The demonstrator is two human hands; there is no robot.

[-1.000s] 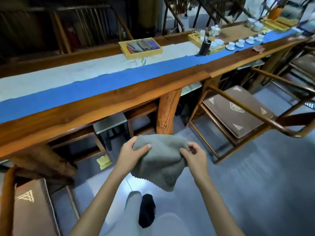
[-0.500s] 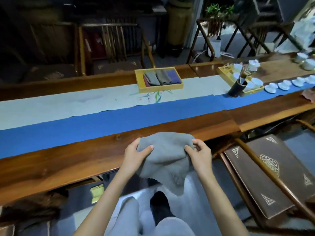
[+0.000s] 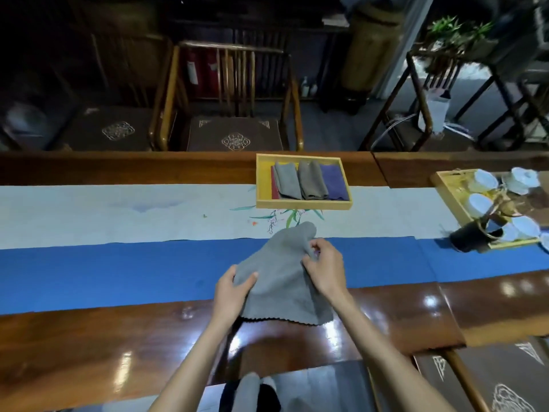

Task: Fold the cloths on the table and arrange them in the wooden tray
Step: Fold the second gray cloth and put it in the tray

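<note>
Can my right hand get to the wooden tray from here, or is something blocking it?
Probably yes. Only flat runner lies between the right hand and the wooden tray, but that hand is gripping the grey cloth.

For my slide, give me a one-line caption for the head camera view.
Both hands, left hand and right hand, hold a grey cloth over the table, wooden tray beyond.
</note>
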